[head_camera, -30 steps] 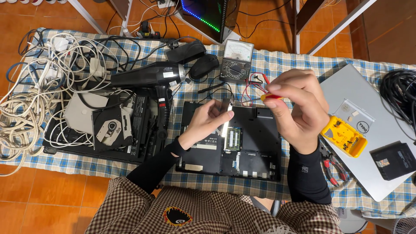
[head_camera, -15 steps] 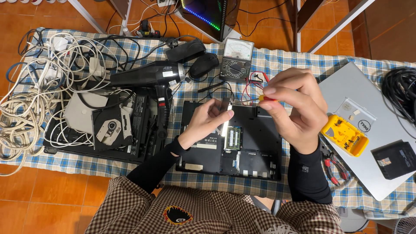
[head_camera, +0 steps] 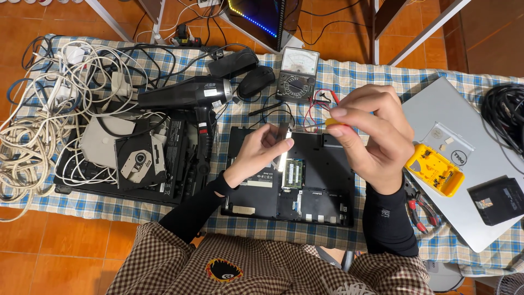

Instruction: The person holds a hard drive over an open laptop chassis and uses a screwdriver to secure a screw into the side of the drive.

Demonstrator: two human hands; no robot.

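Observation:
An opened black laptop base (head_camera: pixel 322 188) lies upside down on the checked tablecloth, with a green memory module (head_camera: pixel 293 173) exposed. My left hand (head_camera: pixel 259 153) is raised over it and pinches a small dark flat part (head_camera: pixel 283 133) between thumb and fingers. My right hand (head_camera: pixel 371 136) is beside it, gripping a small screwdriver with a yellow handle (head_camera: pixel 333 122), whose thin shaft points left toward the part.
A black hair dryer (head_camera: pixel 188 95), mouse (head_camera: pixel 256 82) and analogue multimeter (head_camera: pixel 297 74) lie behind. An optical drive (head_camera: pixel 139 161) and tangled white cables (head_camera: pixel 33 120) are left. At right: silver laptop (head_camera: pixel 464 164), yellow bit case (head_camera: pixel 434 169), pliers (head_camera: pixel 417 210).
My right hand has drifted slightly down and left, bringing the screwdriver closer to the part. My left hand has stayed almost still.

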